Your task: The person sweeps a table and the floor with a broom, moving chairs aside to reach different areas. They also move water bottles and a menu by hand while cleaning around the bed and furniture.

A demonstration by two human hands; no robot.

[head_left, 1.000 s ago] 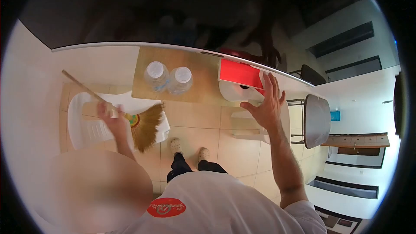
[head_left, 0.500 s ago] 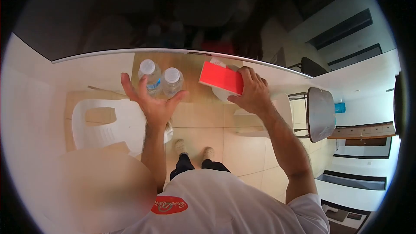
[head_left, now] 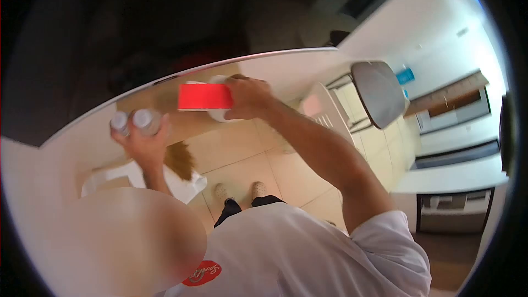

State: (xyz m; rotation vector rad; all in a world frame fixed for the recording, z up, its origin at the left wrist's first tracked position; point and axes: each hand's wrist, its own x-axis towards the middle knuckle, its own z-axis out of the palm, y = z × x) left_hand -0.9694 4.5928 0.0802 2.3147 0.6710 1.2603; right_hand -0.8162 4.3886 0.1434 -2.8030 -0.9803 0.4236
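My left hand (head_left: 144, 146) is wrapped around a pair of clear plastic bottles, a smaller-looking bottle (head_left: 120, 123) on the left and another bottle (head_left: 147, 122) beside it, both with white caps. The thumb lies along the right side and a finger along the left; the hand is slightly blurred. My right hand (head_left: 250, 98) grips the right end of a bright red box (head_left: 204, 97), held level above a wooden surface (head_left: 181, 124). A round white thing (head_left: 219, 114) partly shows behind the box; its kind is hidden.
A large dark glossy screen (head_left: 181, 16) rises along the far side. Below my left hand are a white plastic chair (head_left: 187, 190) and brown bristles (head_left: 180, 162). A grey-backed chair (head_left: 378, 93) and a white chair (head_left: 324, 107) stand to the right.
My left hand, spread in front of the bottles before, has closed around them. My right hand still holds the red box, now turned more level. The view has swung and tilted.
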